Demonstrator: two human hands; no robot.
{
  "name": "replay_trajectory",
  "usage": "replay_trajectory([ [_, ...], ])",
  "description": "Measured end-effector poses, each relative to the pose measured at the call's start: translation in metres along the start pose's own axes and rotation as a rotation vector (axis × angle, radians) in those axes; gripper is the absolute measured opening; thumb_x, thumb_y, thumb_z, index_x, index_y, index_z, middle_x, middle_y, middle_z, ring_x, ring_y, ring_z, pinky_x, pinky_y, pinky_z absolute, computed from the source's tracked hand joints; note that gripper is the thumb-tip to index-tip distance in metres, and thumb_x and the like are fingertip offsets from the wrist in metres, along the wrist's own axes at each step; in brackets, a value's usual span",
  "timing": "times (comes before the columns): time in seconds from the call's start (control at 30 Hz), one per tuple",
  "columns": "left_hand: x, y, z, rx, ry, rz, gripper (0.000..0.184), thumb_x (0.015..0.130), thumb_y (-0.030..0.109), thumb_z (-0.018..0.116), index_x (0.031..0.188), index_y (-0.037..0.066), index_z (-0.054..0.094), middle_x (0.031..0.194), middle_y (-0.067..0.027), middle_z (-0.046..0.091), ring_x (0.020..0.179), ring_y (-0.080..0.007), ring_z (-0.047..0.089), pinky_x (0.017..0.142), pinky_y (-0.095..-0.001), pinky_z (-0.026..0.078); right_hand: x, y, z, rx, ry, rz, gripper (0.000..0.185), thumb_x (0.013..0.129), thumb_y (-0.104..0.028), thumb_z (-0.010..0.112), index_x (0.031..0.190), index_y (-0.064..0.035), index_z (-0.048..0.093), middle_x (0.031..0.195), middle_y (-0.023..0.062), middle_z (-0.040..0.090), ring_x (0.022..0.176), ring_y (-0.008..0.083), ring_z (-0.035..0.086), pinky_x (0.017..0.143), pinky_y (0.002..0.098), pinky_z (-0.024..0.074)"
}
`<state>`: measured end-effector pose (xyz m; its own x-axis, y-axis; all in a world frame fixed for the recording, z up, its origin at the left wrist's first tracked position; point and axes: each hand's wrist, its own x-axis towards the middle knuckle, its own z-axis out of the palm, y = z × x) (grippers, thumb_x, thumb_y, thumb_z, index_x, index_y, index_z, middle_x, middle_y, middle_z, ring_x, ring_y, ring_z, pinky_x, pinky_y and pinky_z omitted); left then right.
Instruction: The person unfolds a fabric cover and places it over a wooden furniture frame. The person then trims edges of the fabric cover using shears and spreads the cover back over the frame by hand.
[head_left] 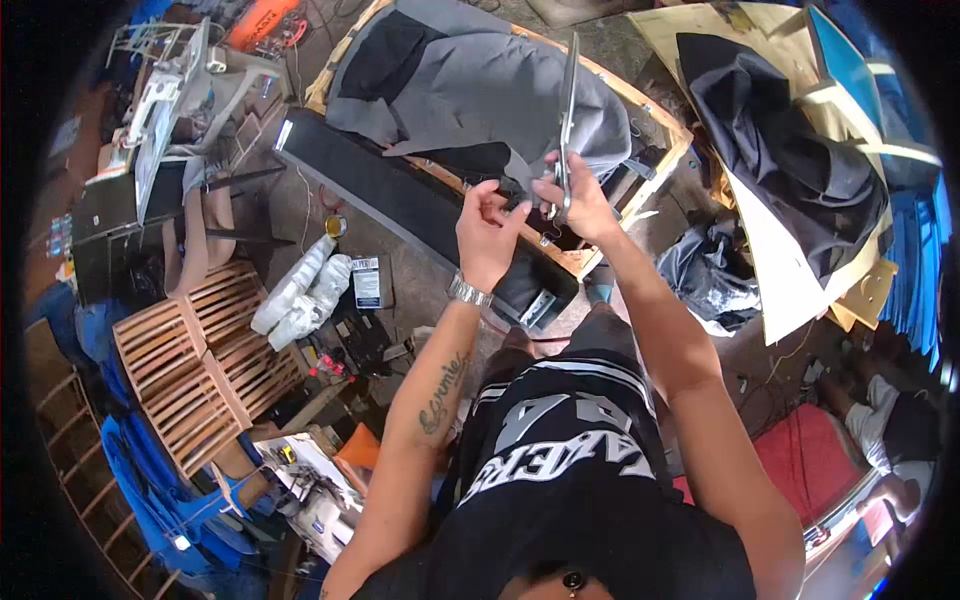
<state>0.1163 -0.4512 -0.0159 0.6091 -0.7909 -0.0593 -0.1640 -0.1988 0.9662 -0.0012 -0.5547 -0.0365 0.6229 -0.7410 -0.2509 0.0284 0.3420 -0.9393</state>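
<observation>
Scissors (568,110) are in my right hand (585,205), blades pointing up and away from me, fingers around the handles. Just beside it, my left hand (488,235) is closed, fingers curled and thumb pinching at a dark edge of the grey fabric (470,85). What lies right between the fingertips is small and hard to see. The fabric drapes over a wooden frame (672,150), with a black opening under its near edge. A long black padded panel (400,200) lies along the frame's near left side.
Black cloth (780,140) lies over a plywood piece on the right. Wooden slatted panels (205,360), wrapped bundles (305,290) and a sewing machine (160,95) are on the left. Another person (895,430) is at the lower right, by a red surface (800,460).
</observation>
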Motion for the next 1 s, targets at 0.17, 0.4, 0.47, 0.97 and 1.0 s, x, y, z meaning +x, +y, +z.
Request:
replay_trajectory([
  [0.17, 0.003, -0.013, 0.004, -0.071, -0.041, -0.078, 0.020, 0.075, 0.012, 0.072, 0.084, -0.001, 0.060, 0.070, 0.0010, 0.056, 0.060, -0.0040, 0.047, 0.054, -0.0189, 0.040, 0.002, -0.004, -0.007, 0.076, -0.101, 0.081, 0.047, 0.076, -0.015, 0.069, 0.112, -0.0072, 0.040, 0.077, 0.0018, 0.052, 0.061, 0.0105, 0.054, 0.055, 0.0239, 0.0435],
  [0.4, 0.005, -0.008, 0.018, -0.042, 0.081, 0.075, 0.015, 0.075, 0.007, 0.070, 0.084, 0.001, 0.060, 0.072, -0.0016, 0.058, 0.062, -0.0079, 0.050, 0.057, -0.0224, 0.042, 0.016, -0.009, -0.011, 0.039, -0.090, 0.120, 0.045, 0.076, -0.011, 0.069, 0.111, -0.0047, 0.041, 0.078, 0.0037, 0.055, 0.059, 0.0111, 0.055, 0.051, 0.0243, 0.0440],
  [0.47, -0.002, 0.000, 0.025, 0.119, 0.175, 0.233, 0.013, 0.075, 0.004, 0.068, 0.083, 0.000, 0.060, 0.074, -0.0047, 0.059, 0.065, -0.0121, 0.054, 0.060, -0.0247, 0.044, 0.020, -0.005, -0.007, 0.190, -0.041, 0.175, 0.045, 0.076, -0.010, 0.068, 0.111, -0.0051, 0.041, 0.078, 0.0030, 0.055, 0.060, 0.0117, 0.056, 0.051, 0.0248, 0.0440],
  [0.97, -0.029, 0.018, 0.047, -0.643, 0.308, -0.126, 0.008, 0.089, 0.007, 0.053, 0.084, 0.005, 0.047, 0.083, -0.0016, 0.056, 0.083, -0.0097, 0.057, 0.081, -0.0249, 0.046, -0.083, -0.073, -0.122, -0.182, -0.578, 0.514, 0.040, 0.080, -0.020, 0.066, 0.110, -0.0052, 0.043, 0.069, -0.0011, 0.047, 0.057, 0.0087, 0.050, 0.052, 0.0227, 0.0443],
  [1.0, -0.030, 0.019, 0.046, -0.692, 0.309, -0.149, 0.007, 0.089, 0.006, 0.053, 0.085, 0.005, 0.047, 0.083, -0.0024, 0.057, 0.086, -0.0114, 0.058, 0.085, -0.0267, 0.046, -0.094, -0.069, -0.126, -0.080, -0.648, 0.491, 0.042, 0.080, -0.023, 0.067, 0.109, -0.0057, 0.043, 0.068, -0.0026, 0.045, 0.058, 0.0078, 0.049, 0.053, 0.0224, 0.0446],
])
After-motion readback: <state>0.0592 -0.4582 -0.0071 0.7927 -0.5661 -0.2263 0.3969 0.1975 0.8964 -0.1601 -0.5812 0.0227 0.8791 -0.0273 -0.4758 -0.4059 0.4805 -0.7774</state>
